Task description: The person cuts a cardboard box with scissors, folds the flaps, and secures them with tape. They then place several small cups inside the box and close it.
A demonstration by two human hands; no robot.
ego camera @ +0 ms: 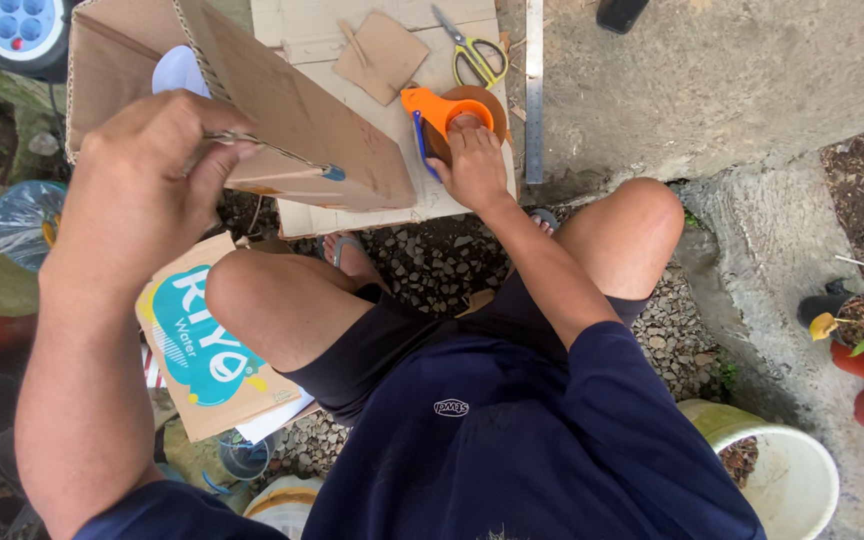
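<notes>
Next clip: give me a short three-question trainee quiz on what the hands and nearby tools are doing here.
1. True or false: the left hand holds the cardboard piece.
2. What does the right hand rest on?
A. scissors
B. tape dispenser
C. metal ruler
3. Fill in: the tape dispenser's handle is coloured ____.

Key: 1 true; 2 B; 3 orange.

You look down from a single head-worn camera, almost straight over your own lap and knees, facing forward toward the flat cardboard sheet (352,215) on the ground. Your raised left hand (142,170) sits very close to the lens; the ground lies farther off.
</notes>
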